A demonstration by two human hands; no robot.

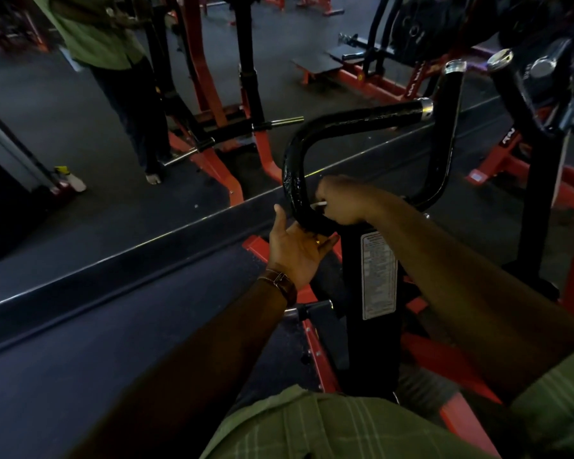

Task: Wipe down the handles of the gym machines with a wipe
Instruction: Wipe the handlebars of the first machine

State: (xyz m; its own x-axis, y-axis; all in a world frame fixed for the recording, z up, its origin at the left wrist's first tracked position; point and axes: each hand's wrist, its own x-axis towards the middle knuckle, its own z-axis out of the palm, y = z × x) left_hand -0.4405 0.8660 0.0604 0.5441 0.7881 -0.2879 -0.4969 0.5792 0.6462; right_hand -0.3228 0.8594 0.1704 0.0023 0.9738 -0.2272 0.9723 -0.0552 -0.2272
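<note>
Mirror (80, 127) w/ spray bottle (73, 180) reflection

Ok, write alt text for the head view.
A right hand presses a white wipe against a black curved machine handle, while the open left hand touches it from below. Red gym frames stand beyond.

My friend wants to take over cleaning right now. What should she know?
Right hand: curled on the low bend of the black handle, holding something white, likely the wipe; only a sliver shows.
Left hand: open, palm up, fingers touching the underside of the same bend, holding nothing.
Spray bottle: standing on the floor, far left, by the mirror.
Done: cannot tell how much; the handle looks shiny along the curve.
Left: probably the upper grips with silver end caps, then the other machines' handles.
</note>
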